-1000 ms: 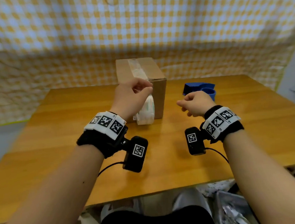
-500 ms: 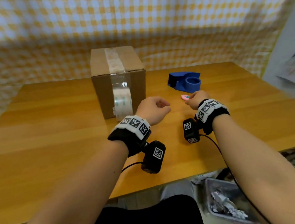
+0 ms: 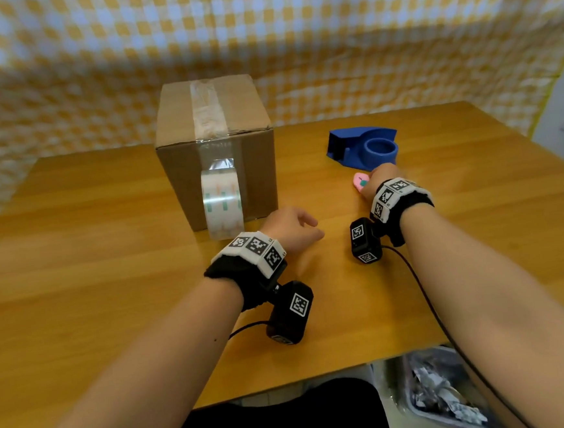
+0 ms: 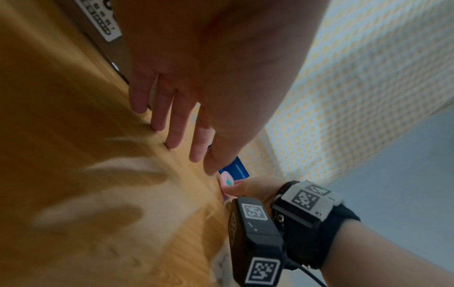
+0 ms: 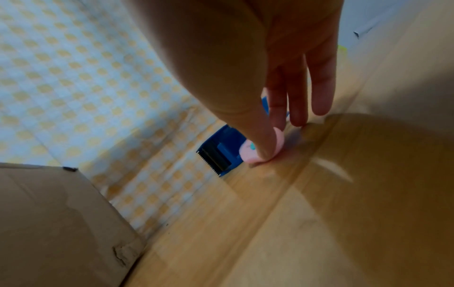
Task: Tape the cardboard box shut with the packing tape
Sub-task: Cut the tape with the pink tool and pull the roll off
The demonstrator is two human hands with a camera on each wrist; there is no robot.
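The cardboard box (image 3: 179, 120) stands on the table with a clear tape strip over its top seam. The strip runs down the front face to the packing tape roll (image 3: 223, 203), which hangs against the box with its lower edge at the table. My left hand (image 3: 292, 228) rests on the table right of the roll, fingers relaxed (image 4: 172, 126), holding nothing. My right hand (image 3: 377, 177) is down on a small pink cutter (image 3: 360, 181) lying on the table, thumb and forefinger pinching it (image 5: 250, 155).
A blue tape dispenser (image 3: 363, 146) with a toothed blade (image 5: 213, 161) sits just behind the cutter. The wooden table (image 3: 75, 264) ends near my body. A checked cloth hangs behind. A bin of scraps (image 3: 443, 393) sits below the front right edge.
My left hand has let go of the tape at the box front and dropped to the table. My right hand has moved forward onto the pink cutter.
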